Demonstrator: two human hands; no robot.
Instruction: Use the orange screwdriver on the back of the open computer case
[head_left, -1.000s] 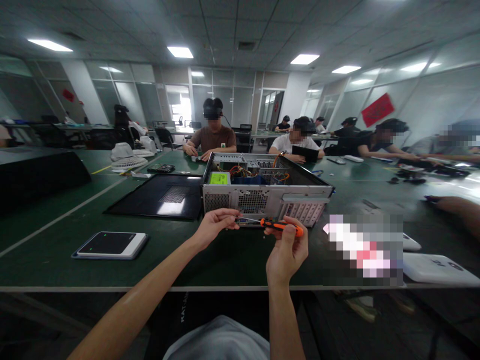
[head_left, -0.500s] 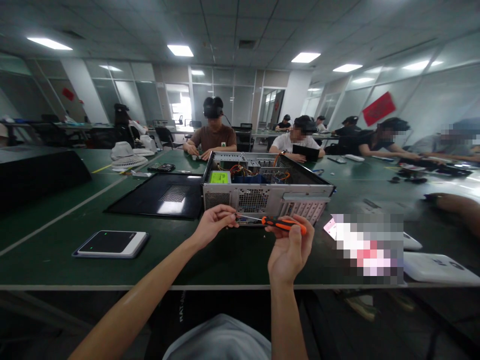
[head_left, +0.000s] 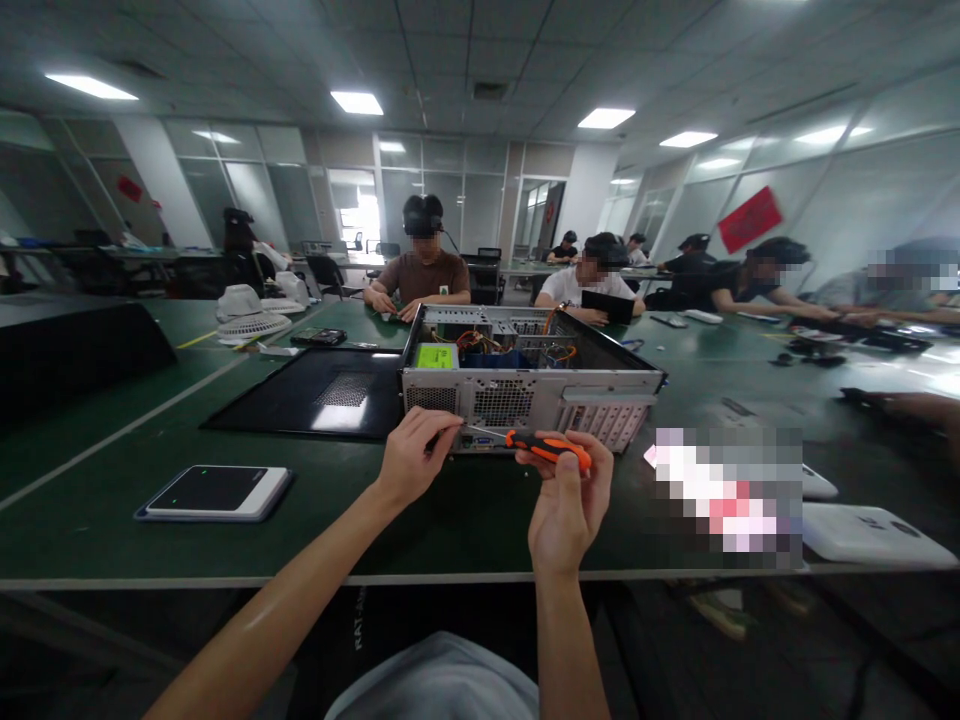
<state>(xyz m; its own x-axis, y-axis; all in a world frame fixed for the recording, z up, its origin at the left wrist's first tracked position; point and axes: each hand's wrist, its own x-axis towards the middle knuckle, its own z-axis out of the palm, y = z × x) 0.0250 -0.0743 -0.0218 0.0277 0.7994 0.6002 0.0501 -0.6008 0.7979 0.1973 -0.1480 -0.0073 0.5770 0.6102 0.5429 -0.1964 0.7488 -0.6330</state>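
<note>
Your right hand (head_left: pixel 566 495) grasps the orange-and-black screwdriver (head_left: pixel 547 448) before the computer case (head_left: pixel 546 390); your left hand (head_left: pixel 414 458) is at its slim tip, hold unclear. The perforated-metal case contains cables (head_left: pixel 480 343) and a power supply (head_left: pixel 437 356); left lies a glossy side panel (head_left: pixel 300 400).

The place seems to be an office: glass partitions (head_left: pixel 448 185) and panel lights (head_left: pixel 357 103) are in the upper part, black chairs (head_left: pixel 325 274) at the middle left, and an opened computer case (head_left: pixel 540 382) lies on the green desk (head_left: pixel 337 545).
</note>
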